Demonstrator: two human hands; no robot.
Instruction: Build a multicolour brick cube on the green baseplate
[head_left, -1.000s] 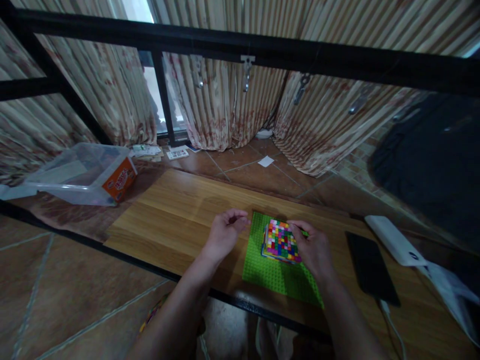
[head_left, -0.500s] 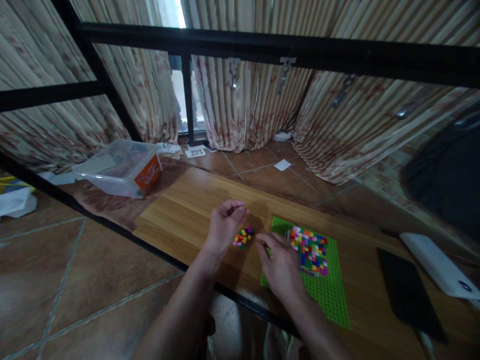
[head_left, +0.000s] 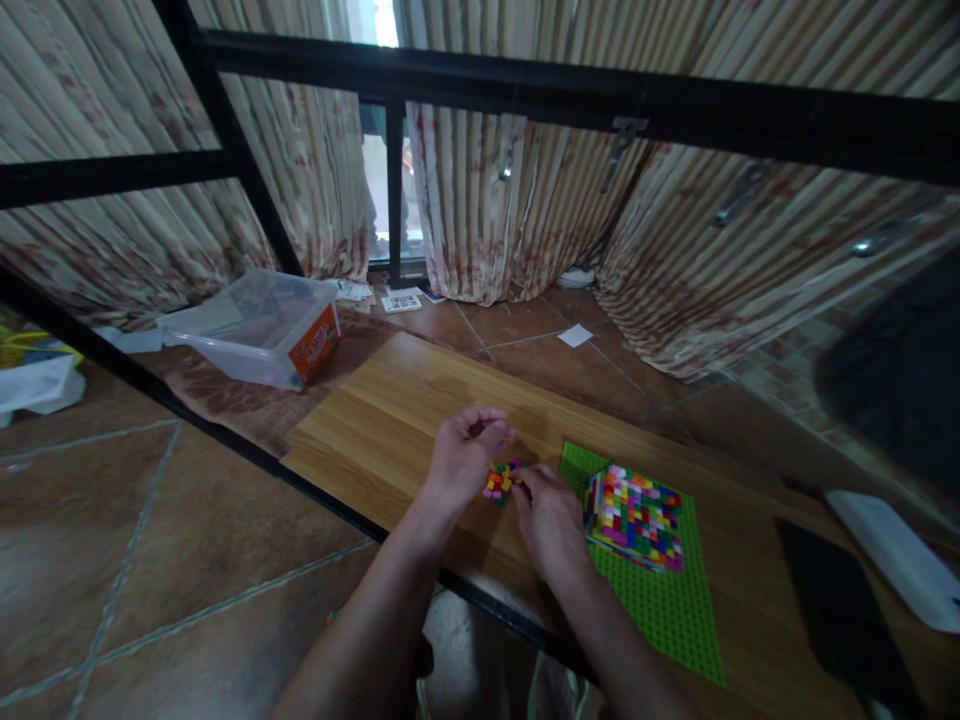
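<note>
A small pile of colourful bricks (head_left: 501, 480) lies on the wooden table (head_left: 390, 410), between my two hands. My left hand (head_left: 461, 455) rests just left of the pile, its fingers curled in with nothing visible in them. My right hand (head_left: 547, 515) comes in from the right, and its fingertips touch the pile; its fingers are hidden behind the back of the hand. Right of that hand a thick multicoloured brick block (head_left: 636, 515) sits on a green baseplate (head_left: 667, 615).
A clear plastic tub with an orange label (head_left: 259, 330) stands on the floor at the back left. A black phone (head_left: 840, 610) and a white flat device (head_left: 892, 555) lie on the table's right. A black metal frame (head_left: 525, 85) crosses overhead, with curtains behind.
My right hand left the multicoloured block and moved left to the small brick pile. My left hand stayed curled beside it. The view swung left.
</note>
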